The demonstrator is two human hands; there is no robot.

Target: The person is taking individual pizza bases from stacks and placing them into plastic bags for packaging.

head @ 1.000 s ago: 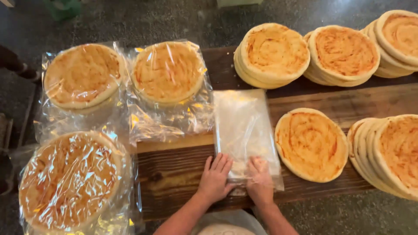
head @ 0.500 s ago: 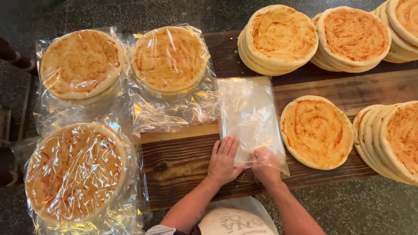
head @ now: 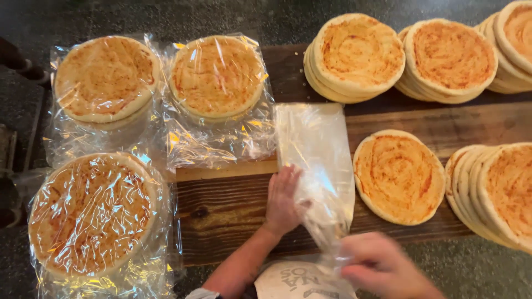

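Observation:
A stack of clear plastic bags lies on the wooden table in the middle of the view. My left hand presses flat on the near left edge of the bags. My right hand, blurred near the bottom edge, pinches the near end of the top bag and lifts it up off the stack. A single round flatbread with an orange-red topping lies just right of the bags.
Three clear bags hold stacked flatbreads at the left. Unbagged stacks stand at the back and at the right edge. The floor around the table is dark.
My right hand has drawn back toward me with the top bag's near end pulled up. My left hand stays pressed on the stack. The camera has shifted slightly.

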